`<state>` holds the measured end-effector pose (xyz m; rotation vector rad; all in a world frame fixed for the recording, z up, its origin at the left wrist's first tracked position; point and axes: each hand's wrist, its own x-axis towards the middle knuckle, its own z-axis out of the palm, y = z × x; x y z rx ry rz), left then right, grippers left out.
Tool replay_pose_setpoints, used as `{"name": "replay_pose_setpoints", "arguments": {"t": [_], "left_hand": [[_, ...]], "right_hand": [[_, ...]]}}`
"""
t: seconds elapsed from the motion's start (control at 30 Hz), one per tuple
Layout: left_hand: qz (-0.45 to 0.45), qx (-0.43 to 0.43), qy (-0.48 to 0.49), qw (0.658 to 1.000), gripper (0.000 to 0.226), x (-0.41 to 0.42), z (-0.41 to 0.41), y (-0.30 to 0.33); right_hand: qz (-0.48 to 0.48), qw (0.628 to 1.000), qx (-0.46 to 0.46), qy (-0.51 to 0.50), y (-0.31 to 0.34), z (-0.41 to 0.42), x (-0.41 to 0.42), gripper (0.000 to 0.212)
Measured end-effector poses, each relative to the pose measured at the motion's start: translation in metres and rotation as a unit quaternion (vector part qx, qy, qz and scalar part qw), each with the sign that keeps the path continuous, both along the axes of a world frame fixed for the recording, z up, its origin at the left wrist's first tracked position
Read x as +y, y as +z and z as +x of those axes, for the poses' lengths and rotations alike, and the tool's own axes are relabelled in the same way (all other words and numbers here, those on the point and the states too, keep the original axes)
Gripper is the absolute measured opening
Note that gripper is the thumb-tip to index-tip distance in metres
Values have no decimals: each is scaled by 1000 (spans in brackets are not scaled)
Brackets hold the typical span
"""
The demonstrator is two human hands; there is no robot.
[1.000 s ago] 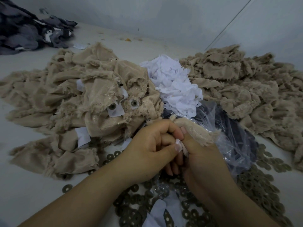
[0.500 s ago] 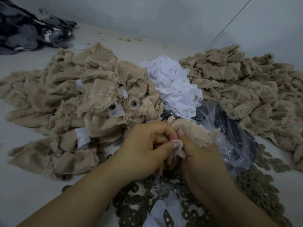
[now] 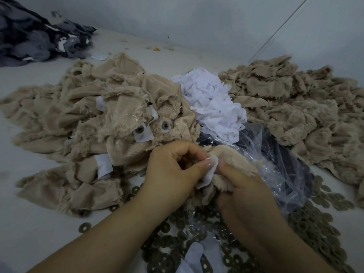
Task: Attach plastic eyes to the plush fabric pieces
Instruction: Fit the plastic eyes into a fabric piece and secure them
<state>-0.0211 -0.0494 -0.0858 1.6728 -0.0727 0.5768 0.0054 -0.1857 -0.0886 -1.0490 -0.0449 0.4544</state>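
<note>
Fitting a white patch onto one plush piece

Washers litter the worktop nearest; above them the left hand pinches a white patch against the plush piece gripped by the right hand. Next likely needs an eye pushed through. Finished pieces lie beyond.

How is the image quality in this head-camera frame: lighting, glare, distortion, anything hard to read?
Head view: dim, flat, bluish light with soft shadows; wide-angle bending curves the wall seam and stretches the edges; mild glare on the clear plastic bag; the left hand and right hand are sharp enough, but the washers turn murky toward the bottom.
</note>
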Motion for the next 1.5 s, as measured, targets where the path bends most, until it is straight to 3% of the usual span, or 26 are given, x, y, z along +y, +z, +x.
{"name": "replay_pose_setpoints", "arguments": {"t": [0.13, 0.33, 0.47, 0.63, 0.73, 0.83, 0.9, 1.1, 1.23, 1.3, 1.37, 1.43, 1.47, 1.5], "left_hand": [[12, -5, -6, 1000, 20, 1, 1, 0], [7, -8, -14, 1000, 15, -1, 1, 2], [-2, 2, -9, 1000, 21, 1, 2, 0], [-52, 35, -12, 998, 16, 3, 2, -1], [-72, 56, -8, 996, 15, 4, 3, -2], [-94, 65, -12, 993, 16, 5, 4, -3], [-100, 67, -13, 993, 16, 6, 4, -2], [-148, 78, -33, 985, 18, 10, 4, 4], [-152, 69, 0, 986, 10, 15, 6, 5], [-183, 66, 4, 981, 7, 17, 7, 6], [-202, 68, -3, 977, 5, 18, 7, 8], [-205, 68, -9, 976, 3, 16, 6, 8], [-207, 68, -10, 976, 4, 15, 6, 8], [-209, 69, -10, 976, 6, 15, 6, 9]], "right_hand": [[-36, 998, -43, -28, 4, 1, 0, 34], [-15, 994, 84, 63, 16, 7, -6, 39], [-7, 991, 103, 86, 16, 10, -7, 42], [-13, 997, 42, 59, 3, 10, -8, 39], [-106, 994, -39, -14, -7, 11, -5, 34], [-216, 965, -137, -54, -10, 10, -3, 32], [-233, 957, -162, -58, -9, 9, -3, 29], [-153, 981, -118, 12, 1, 10, -11, 26], [-218, 969, -91, 66, 13, 17, -22, 36], [-343, 919, -166, 103, 23, 21, -27, 23], [-526, 799, -277, 89, 29, 25, -33, 21], [-676, 638, -361, 79, 33, 28, -33, 29], [-716, 583, -373, 92, 33, 27, -31, 31], [-726, 567, -375, 106, 32, 25, -28, 29]]}}
